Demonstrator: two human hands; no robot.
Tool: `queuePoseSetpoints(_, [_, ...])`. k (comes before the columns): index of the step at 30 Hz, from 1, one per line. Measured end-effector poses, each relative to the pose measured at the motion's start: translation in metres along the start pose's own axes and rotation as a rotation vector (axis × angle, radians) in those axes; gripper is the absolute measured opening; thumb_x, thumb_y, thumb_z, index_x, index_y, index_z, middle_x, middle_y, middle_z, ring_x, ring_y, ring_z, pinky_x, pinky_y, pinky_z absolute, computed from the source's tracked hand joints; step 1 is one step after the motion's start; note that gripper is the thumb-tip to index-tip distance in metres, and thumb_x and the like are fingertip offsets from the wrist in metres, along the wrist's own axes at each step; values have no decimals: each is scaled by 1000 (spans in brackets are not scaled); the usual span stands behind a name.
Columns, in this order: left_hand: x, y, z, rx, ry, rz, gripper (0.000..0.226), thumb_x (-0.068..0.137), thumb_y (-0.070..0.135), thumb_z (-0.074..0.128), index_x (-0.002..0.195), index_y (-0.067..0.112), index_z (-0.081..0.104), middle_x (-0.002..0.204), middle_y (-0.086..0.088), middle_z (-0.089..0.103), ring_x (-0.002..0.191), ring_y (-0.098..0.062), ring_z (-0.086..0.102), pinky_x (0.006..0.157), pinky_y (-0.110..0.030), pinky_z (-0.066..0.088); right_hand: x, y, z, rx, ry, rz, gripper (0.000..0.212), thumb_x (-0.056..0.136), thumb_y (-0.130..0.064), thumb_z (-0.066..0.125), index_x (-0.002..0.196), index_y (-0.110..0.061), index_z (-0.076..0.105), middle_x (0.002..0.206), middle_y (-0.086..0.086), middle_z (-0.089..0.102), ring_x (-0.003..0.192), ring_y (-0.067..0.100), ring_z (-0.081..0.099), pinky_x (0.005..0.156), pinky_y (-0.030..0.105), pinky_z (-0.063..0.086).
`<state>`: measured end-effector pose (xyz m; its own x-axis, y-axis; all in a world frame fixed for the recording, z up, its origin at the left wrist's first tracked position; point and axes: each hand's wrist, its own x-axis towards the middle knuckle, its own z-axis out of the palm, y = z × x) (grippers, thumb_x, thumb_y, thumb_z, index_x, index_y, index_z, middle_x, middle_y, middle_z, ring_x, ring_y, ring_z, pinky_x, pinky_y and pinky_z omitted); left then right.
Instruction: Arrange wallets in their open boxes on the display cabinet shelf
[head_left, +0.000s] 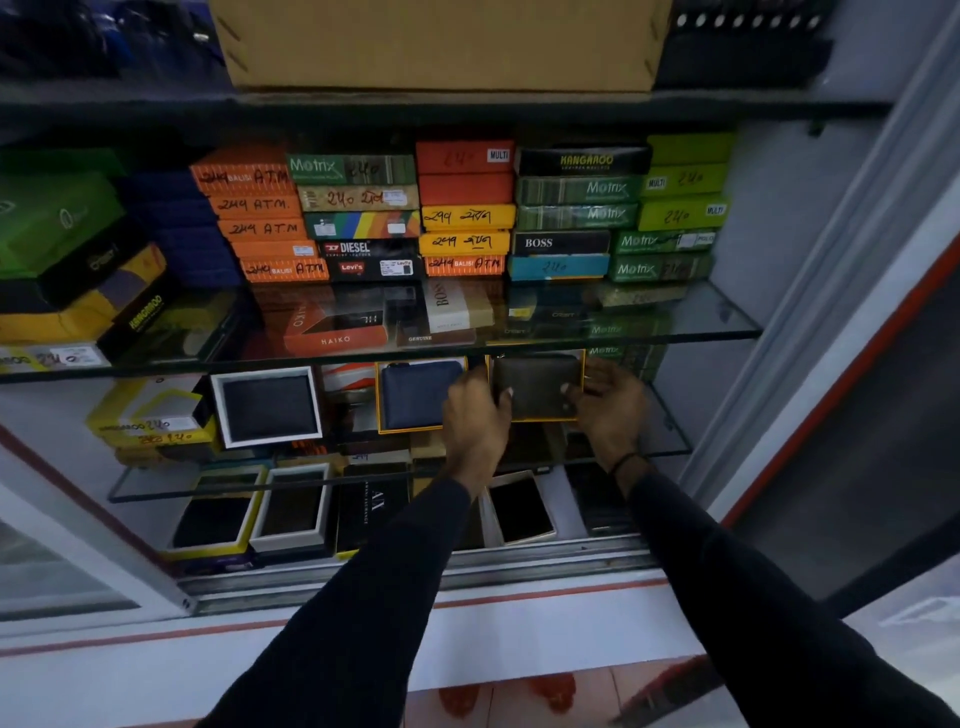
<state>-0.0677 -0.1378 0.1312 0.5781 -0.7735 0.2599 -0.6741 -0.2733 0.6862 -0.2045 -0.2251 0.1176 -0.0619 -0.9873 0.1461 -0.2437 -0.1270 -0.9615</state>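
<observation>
On the glass shelf (670, 441), olive wallet (537, 384) lies crosswise.

Long black sleeves (374, 597) cover both arms; a thin black wristband (623, 460) circles the right wrist.

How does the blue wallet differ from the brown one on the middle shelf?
Colour: the blue wallet is navy, the brown wallet dark olive-brown. Contact: the left hand and right hand grip the brown wallet's box at both ends; the blue wallet has no grip on it, though the left hand overlaps its right edge. Shared: both sit in open orange-rimmed boxes, side by side, tilted up toward the camera.
</observation>
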Motion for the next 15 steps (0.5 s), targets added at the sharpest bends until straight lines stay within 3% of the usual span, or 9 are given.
queuePoseSetpoints(4, [14,-5,18,97,-111,-54,28,94,23,67,120,12,63,116,-12,69,99,-22,70,78,-35,62,16,21,10,-89,-57,45,45,63,-8,87,104,-10,70,99,11,76,88,23,73,77,47,63])
queuePoseSetpoints(10, [7,-16,14,82,-57,32,30,92,24,68,120,14,62,115,-11,69,99,-25,70,78,-41,64,6,19,1,-79,-40,49,43,67,-21,86,104,-10,69,100,7,75,87,19,72,79,44,63])
queuePoseSetpoints(15, [-13,-16,-10,28,-5,198,32,94,22,65,124,14,60,120,-9,66,103,-25,67,83,-42,62,-31,-6,-15,-200,6,-191,29,79,-38,71,98,-15,69,92,1,76,85,15,71,78,41,61])
